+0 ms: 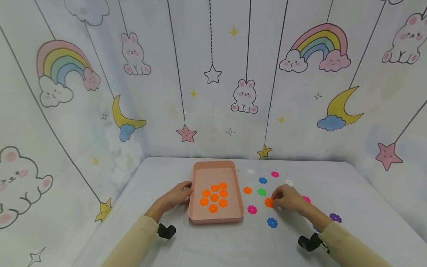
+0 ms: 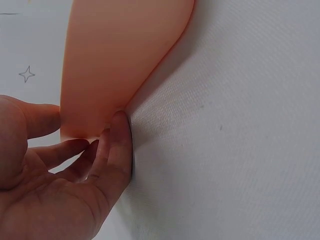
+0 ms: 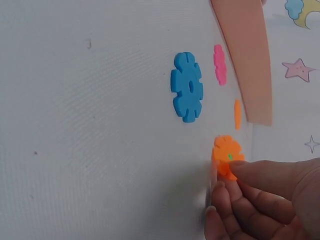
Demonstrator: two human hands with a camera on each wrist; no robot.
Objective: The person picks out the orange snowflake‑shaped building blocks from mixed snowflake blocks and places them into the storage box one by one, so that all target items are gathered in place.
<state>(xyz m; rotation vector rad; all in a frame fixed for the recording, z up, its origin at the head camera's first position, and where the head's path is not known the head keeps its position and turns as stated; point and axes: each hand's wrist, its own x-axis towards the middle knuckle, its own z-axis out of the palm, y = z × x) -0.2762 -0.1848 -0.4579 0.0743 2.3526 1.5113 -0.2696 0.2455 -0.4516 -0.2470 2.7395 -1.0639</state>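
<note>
My left hand (image 1: pixel 176 195) grips the left wall of a peach tray (image 1: pixel 215 174), with the thumb at the rim and the fingers against the outside. Several orange snowflake discs (image 1: pixel 214 197) lie flat in the tray, grouped in its middle and near half. To the right of the tray, my right hand (image 1: pixel 288 199) pinches another orange snowflake disc (image 3: pixel 227 152) between thumb and fingers, tilted up in the right wrist view. Just nearer the body lies a blue snowflake disc (image 3: pixel 187 87). One loose orange disc (image 1: pixel 247 190) rests beside the tray's right wall.
Around the right hand on the white tablecloth (image 1: pixel 213 244) are scattered discs: green (image 1: pixel 261 192), pink (image 1: pixel 252 210), blue (image 1: pixel 262 180), white (image 1: pixel 251 171) and purple (image 1: pixel 335 217). A cloth backdrop (image 1: pixel 213 104) with cartoon drawings stands behind the table.
</note>
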